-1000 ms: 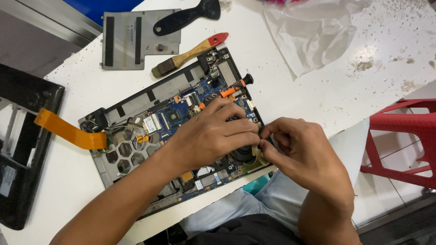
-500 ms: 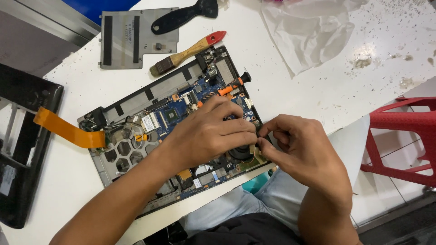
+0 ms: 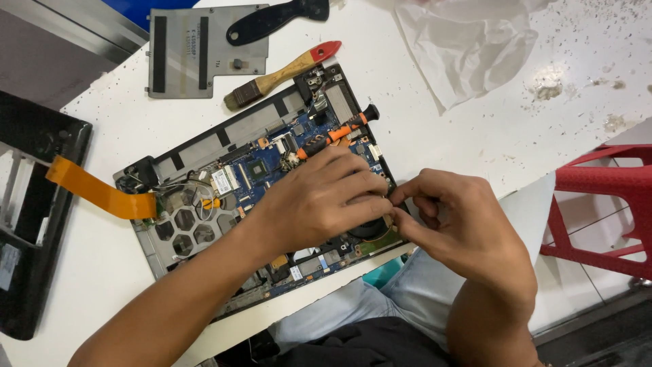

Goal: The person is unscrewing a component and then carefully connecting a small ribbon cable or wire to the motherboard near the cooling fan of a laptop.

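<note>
An opened laptop base [image 3: 204,234] lies slantwise on the white table, its blue circuit board [image 3: 272,160] bare. My left hand [image 3: 319,200] lies palm down over the board's right part, fingers bent over a dark round fan [image 3: 370,228]. My right hand [image 3: 462,228] is at the laptop's right edge. Its thumb and forefinger are pinched together right at my left fingertips, and whatever is between them is hidden. An orange and black screwdriver [image 3: 339,132] rests on the board just above my left hand.
A red-handled brush [image 3: 282,75], a black plastic pry tool [image 3: 275,19] and a grey cover panel [image 3: 197,51] lie behind the laptop. An orange flat cable [image 3: 95,190] runs to a black casing [image 3: 34,217] at the left. A white bag [image 3: 468,41] lies at the back right. A red stool [image 3: 604,204] stands at the right.
My right hand has shifted a little up along the laptop's edge, closer to my left fingertips. My left hand stays over the fan.
</note>
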